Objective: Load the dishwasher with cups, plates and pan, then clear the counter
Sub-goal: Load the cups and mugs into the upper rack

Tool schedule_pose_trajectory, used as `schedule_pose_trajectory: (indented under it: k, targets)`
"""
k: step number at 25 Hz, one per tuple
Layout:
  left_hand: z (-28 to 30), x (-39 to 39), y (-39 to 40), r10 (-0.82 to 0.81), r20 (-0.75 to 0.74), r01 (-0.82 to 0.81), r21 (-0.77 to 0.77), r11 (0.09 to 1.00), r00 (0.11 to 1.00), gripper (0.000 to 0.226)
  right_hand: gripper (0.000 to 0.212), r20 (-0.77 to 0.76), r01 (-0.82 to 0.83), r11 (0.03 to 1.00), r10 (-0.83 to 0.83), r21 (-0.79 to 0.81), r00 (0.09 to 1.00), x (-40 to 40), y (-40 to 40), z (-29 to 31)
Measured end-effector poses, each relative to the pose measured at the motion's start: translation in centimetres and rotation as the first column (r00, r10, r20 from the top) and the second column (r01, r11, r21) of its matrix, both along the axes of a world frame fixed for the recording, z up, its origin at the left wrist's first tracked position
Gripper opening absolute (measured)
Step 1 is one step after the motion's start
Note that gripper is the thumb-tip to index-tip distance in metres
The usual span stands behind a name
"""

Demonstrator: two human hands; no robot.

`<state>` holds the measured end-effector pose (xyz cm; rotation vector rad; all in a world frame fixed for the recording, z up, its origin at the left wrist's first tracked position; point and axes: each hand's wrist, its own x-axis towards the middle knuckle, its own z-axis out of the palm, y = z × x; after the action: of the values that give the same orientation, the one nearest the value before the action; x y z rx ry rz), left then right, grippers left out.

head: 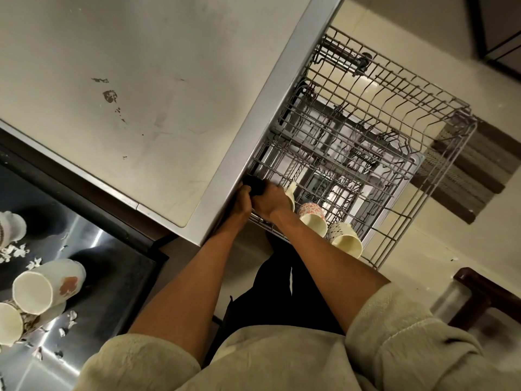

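Reaching into the upper rack (394, 131) beside the counter (127, 80), I have both hands curled round a dark cup (253, 185) at its seven-o'clock corner, my left hand (243, 203) on the cup's left side and my right hand (272, 200) touching it at three o'clock. Two patterned cups (313, 218) lie just beyond at four o'clock, more cups (42, 286) wait at eight o'clock, so I should seat this one mouth-down between the wires before letting go.
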<state>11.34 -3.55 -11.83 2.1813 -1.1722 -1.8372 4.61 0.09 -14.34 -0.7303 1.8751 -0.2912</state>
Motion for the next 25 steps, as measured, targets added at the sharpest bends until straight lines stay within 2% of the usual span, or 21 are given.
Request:
schedule_pose_trajectory:
  k: [3,13,17,19,21,23,25]
  targets:
    - [0.1,-0.1,0.3,0.028,-0.014,-0.029,-0.025,0.999,0.999,0.042,0.041,0.002,0.018,1.000,-0.018,0.005,1.000,0.1,0.1,0.1]
    - [-1.7,0.7,-0.1,-0.058,-0.021,0.058,-0.007,0.998,0.998,0.034,0.043,-0.023,-0.012,1.000,0.011,-0.011,1.000,0.5,0.2,0.0]
    - [-4.7,1.5,0.5,-0.092,0.001,0.092,-0.029,0.995,0.996,0.043,0.042,-0.032,-0.018,1.000,0.017,-0.017,0.999,0.6,0.4,0.2]
    - [-3.1,1.2,0.1,-0.095,0.023,0.096,-0.039,0.995,0.995,0.046,0.039,-0.044,-0.017,1.000,0.016,-0.023,0.999,0.6,0.6,0.3]
    - [-1.9,0.9,0.1,-0.102,0.021,0.103,-0.038,0.994,0.995,0.040,0.038,-0.056,-0.002,1.000,0.000,-0.030,0.998,0.6,0.9,0.7]
    - [-1.1,0.6,0.3,-0.101,0.020,0.102,-0.016,0.995,0.995,0.035,0.040,-0.072,0.043,0.997,-0.048,-0.061,0.996,0.6,1.4,0.9]
    - [-0.2,0.3,0.6,-0.149,0.081,0.154,-0.049,0.987,0.985,0.040,0.046,-0.073,0.111,0.987,-0.120,-0.116,0.990,0.4,2.3,1.2]
